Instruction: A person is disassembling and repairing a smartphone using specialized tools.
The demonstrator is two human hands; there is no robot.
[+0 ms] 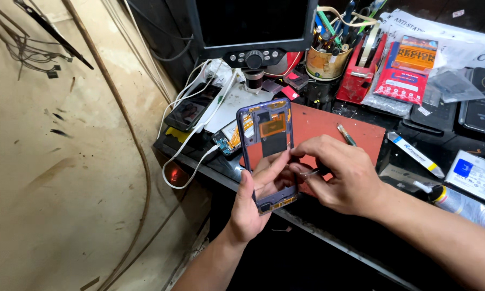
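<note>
left hand (248,207) fingers wrapped around purple phone frame (267,148), right hand (342,175) fingers pinching tweezers (309,173)

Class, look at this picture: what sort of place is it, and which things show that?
Probably a phone repair bench: the left hand holds an opened phone frame, a microscope screen stands behind, and a tool cup sits nearby.

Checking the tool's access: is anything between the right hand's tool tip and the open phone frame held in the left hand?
Nothing visible. The right hand holds a thin tool right at the phone frame, which the left hand grips from below; only the left fingers lie beside the tip.
</note>
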